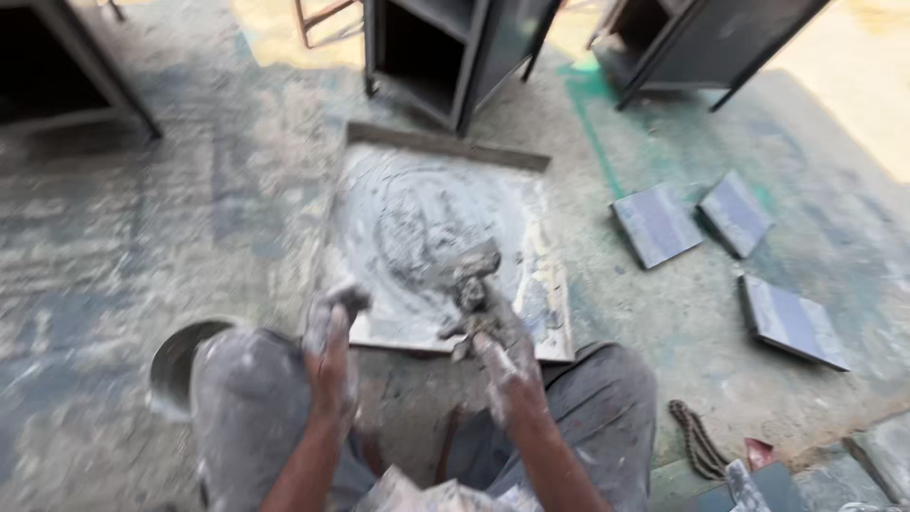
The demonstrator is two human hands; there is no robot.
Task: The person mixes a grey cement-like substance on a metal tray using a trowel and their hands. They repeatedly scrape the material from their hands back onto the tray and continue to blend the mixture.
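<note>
A flat square board (531, 204) smeared with wet grey putty lies on the floor in front of my knees. My right hand (495, 334), caked in grey paste, grips a putty-covered scraper (471, 268) whose blade rests on the board's near right part. My left hand (332, 327), also coated, is closed at the board's near left edge on a small grey lump or tool; blur hides what it is. My grey trousers show at the bottom of the view.
Dark metal cabinets (445, 52) stand behind the board, another at far left (57, 66). Three grey square tiles (656, 225) lie on the floor at right. A round bowl (175, 365) sits by my left knee. A chain (697, 438) lies near my right knee.
</note>
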